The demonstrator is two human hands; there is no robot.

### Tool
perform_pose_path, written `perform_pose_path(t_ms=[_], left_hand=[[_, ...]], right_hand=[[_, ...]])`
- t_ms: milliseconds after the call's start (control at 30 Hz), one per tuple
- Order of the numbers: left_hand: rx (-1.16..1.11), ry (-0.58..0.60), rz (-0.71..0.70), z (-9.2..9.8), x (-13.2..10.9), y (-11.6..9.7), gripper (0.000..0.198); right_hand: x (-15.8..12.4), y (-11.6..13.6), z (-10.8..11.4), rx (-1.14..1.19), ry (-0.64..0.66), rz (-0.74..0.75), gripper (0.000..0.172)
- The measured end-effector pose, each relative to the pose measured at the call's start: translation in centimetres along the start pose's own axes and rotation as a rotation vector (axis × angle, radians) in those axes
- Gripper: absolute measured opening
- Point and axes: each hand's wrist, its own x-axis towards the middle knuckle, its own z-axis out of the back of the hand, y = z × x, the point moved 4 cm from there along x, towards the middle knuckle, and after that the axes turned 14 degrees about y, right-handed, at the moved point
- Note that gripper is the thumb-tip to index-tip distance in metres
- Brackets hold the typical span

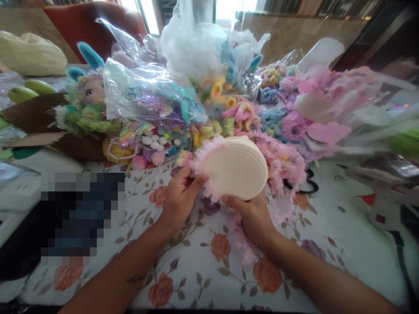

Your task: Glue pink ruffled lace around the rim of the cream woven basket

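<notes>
Cream woven piece point(237, 168), concentrically ridged, with pink ruffled trim point(203, 159) along its left edge, held above a floral tablecloth point(203, 279). Its broad face points toward the viewer; the near-round outline gives no clear long axis. Left hand point(180, 196) pinches the trimmed edge; right hand point(253, 213) clasps the lower rim. Behind: heaped colourful craft pieces point(242, 114), bright windows point(225, 12).

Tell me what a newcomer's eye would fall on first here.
Probably the pale, ribbed round piece at the centre, held between the left hand and the right hand, with pink ruffled trim along its left edge. Behind it is a heap of pastel items, with a white plastic bag at top centre. A blue-eared doll stands out at back left.
</notes>
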Motion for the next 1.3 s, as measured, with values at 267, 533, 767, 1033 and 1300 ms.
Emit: perform_pose_path(t_ms=[267, 533, 767, 1033, 1300], left_hand=[[-0.076, 0.269, 0.265, -2.4, -0.8, 0.5, 0.039], [-0.073, 0.227, 0.274, -3.0, -1.3, 0.2, 0.047], [0.208, 0.146, 0.078, -1.1, -1.0, -0.6, 0.032], [0.243, 0.166, -0.003, 0.1, -0.4, -0.6, 0.032], [-0.102, 0.276, 0.249, -1.6, -0.9, 0.1, 0.022]], right_hand=[[0.3, 0.7, -0.1, 0.022, 0.018, 0.080, 0.082], [0.3, 0.3, -0.3, 0.004, 0.046, 0.028, 0.074], [0.8, -0.3, 0.1, 0.120, 0.139, 0.050, 0.070], [1.3, -1.3, 2.1, 0.198, 0.064, -0.015, 0.059], [1.3, -1.3, 1.9, 0.208, 0.071, -0.021, 0.061]])
